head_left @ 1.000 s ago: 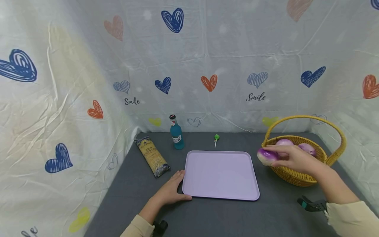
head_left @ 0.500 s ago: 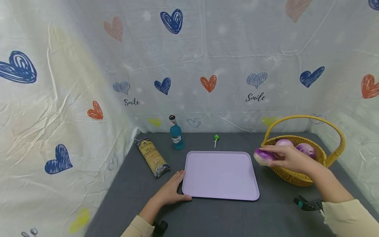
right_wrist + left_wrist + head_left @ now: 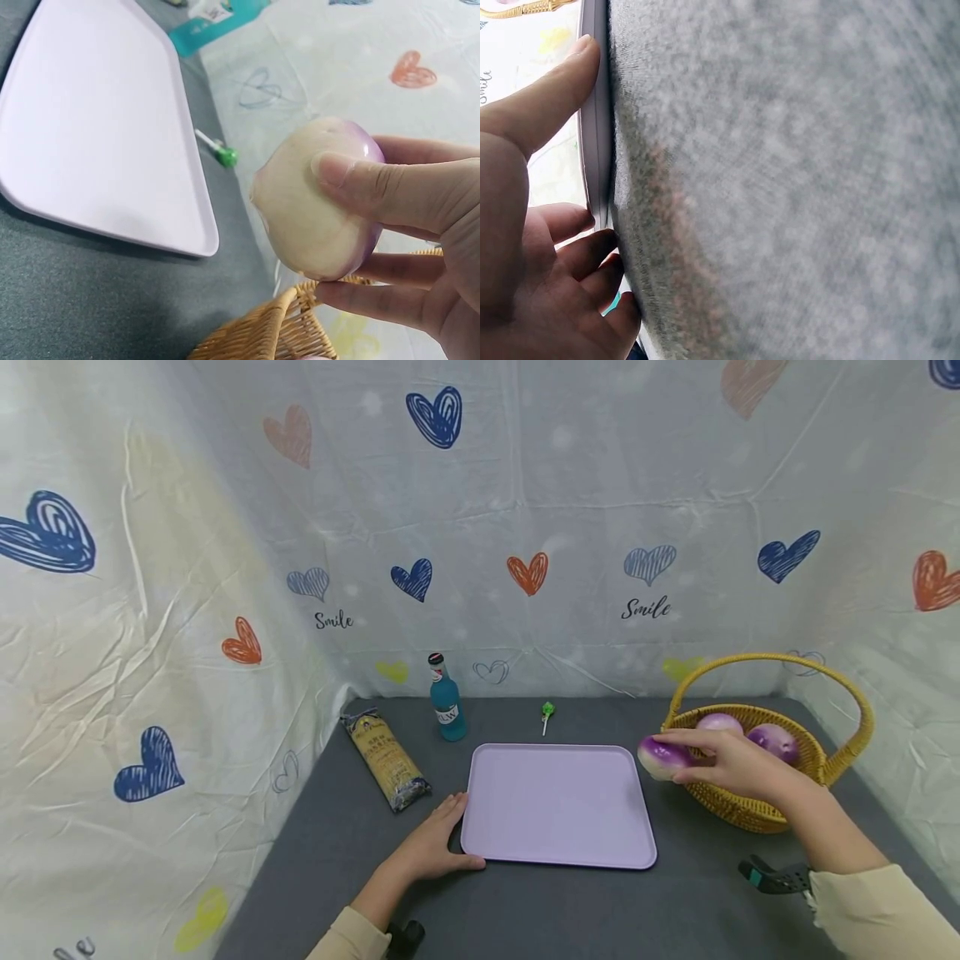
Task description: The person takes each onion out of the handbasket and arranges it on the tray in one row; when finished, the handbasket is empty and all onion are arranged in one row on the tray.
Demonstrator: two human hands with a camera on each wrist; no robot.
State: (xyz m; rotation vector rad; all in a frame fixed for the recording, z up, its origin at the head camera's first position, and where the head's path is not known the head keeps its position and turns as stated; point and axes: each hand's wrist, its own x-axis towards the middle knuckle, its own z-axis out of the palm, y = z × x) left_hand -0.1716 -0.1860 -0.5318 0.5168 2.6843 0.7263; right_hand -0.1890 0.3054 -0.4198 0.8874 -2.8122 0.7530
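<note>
My right hand (image 3: 723, 764) pinches a purple-and-white turnip (image 3: 663, 758) between thumb and fingers, just left of the wicker basket (image 3: 738, 810) in the head view. The right wrist view shows this turnip (image 3: 319, 202) close up, its pale side under the thumb. Two more purple turnips (image 3: 774, 742) lie inside the basket. At the front left corner of the lilac tray (image 3: 558, 802), my left hand (image 3: 431, 843) rests with spread, relaxed fingers. Its thumb (image 3: 566, 79) touches the tray's front side in the left wrist view, with the other fingers along the left edge.
Left of the tray lies a yellow packet (image 3: 386, 757) with dark ends. A blue bottle (image 3: 447, 706) stands upright behind the tray's left corner, and a green lollipop (image 3: 548, 712) lies behind the tray. The basket's tall handle (image 3: 780, 657) arches over it. A heart-print curtain encloses the grey tabletop.
My right hand has shifted a little left with the turnip, from over the basket's left rim toward the tray. My left hand stays at the tray corner.
</note>
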